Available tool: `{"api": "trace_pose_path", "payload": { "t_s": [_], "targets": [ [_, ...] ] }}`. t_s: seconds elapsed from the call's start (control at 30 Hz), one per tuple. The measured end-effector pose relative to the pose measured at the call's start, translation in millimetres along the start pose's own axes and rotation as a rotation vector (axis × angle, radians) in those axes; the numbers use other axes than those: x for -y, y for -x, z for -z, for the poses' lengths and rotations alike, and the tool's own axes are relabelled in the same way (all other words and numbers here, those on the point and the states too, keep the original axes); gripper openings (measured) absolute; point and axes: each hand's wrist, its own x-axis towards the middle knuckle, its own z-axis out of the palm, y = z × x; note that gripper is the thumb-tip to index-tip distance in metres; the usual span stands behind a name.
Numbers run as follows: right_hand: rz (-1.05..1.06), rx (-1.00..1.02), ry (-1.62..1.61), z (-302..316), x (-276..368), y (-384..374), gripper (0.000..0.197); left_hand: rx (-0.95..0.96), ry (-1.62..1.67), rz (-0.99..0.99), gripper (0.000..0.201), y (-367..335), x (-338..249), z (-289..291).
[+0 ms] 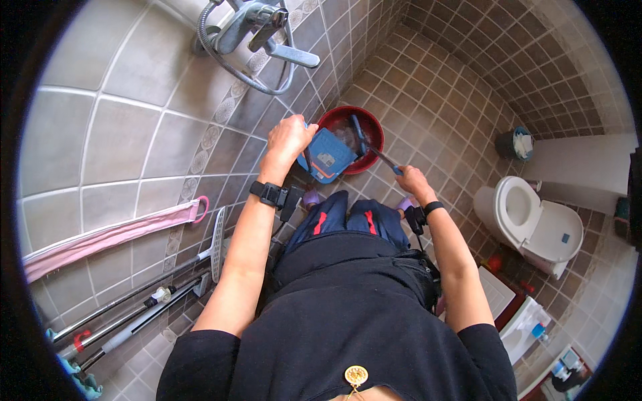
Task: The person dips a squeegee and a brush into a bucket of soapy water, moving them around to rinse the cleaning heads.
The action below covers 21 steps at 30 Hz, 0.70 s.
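Note:
A red basin (380,127) stands on the tiled floor ahead of me, with what looks like water in it. My left hand (291,139) is closed around the upright handle of a blue dustpan (326,159), which has an orange stripe and a label. The dustpan is tilted over the basin's near left rim. My right hand (414,182) grips the handle of a broom (386,160) on the basin's right side. Its blue head (359,132) dips into the basin; the bristles are hard to make out.
A shower mixer (267,33) with a looped hose juts from the left wall. Mop poles (144,304) and a pink cloth strip (120,234) are along that wall. To the right are a toilet (518,204) with its lid raised and a small bin (513,144).

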Motion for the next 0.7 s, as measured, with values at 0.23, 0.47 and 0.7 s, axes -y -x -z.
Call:
{"api": "trace_pose_path", "payload": {
  "t_s": [0.23, 0.47, 0.7],
  "targets": [
    [0.172, 0.039, 0.205, 62, 51, 21, 0.029, -0.03, 0.053, -0.002, 0.039, -2, 12, -6],
    [0.484, -0.114, 0.381, 13, 62, 2, 0.013, -0.033, 0.058, -0.023, 0.036, -4, 5, -4],
    [0.436, -0.084, 0.379, 27, 73, -2, 0.017, -0.028, 0.07, 0.043, 0.036, 4, 24, -1]
  ]
}}
